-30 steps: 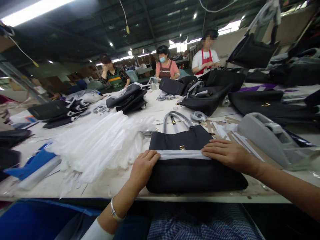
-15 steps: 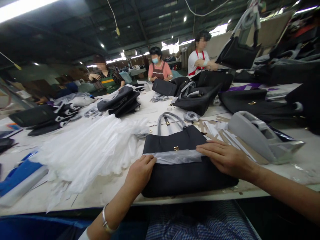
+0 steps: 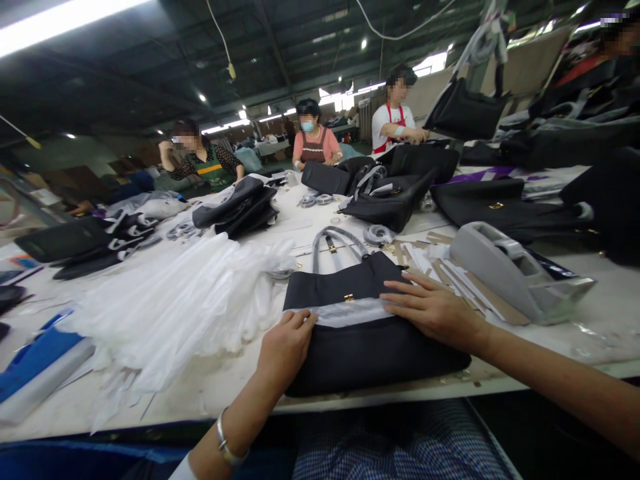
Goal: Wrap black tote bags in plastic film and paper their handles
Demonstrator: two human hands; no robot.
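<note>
A black handbag [image 3: 370, 360] lies flat in front of me at the table's edge, its wrapped handles [image 3: 340, 233] pointing away. Across its front, just below a small gold clasp [image 3: 349, 297], runs a strip of clear plastic film [image 3: 350, 312]. My left hand [image 3: 286, 343] is closed at the strip's left end, fingertips bent onto it, thumb hidden. Over the right end, my right hand [image 3: 435, 310] lies with fingers stretched out and slightly spread, resting on film and bag.
A heap of white plastic sheets [image 3: 185, 313] lies left of the bag. To the right stands a grey tape dispenser [image 3: 505, 273] beside paper strips [image 3: 465, 287]. More black bags [image 3: 390, 193] cover the far side, where several co-workers [image 3: 316, 143] are. A blue-wrapped roll [image 3: 45, 373] lies far left.
My right hand has shifted slightly left along the film, and its fingers are more spread. The left hand stays at the strip's left end. The view has moved a little.
</note>
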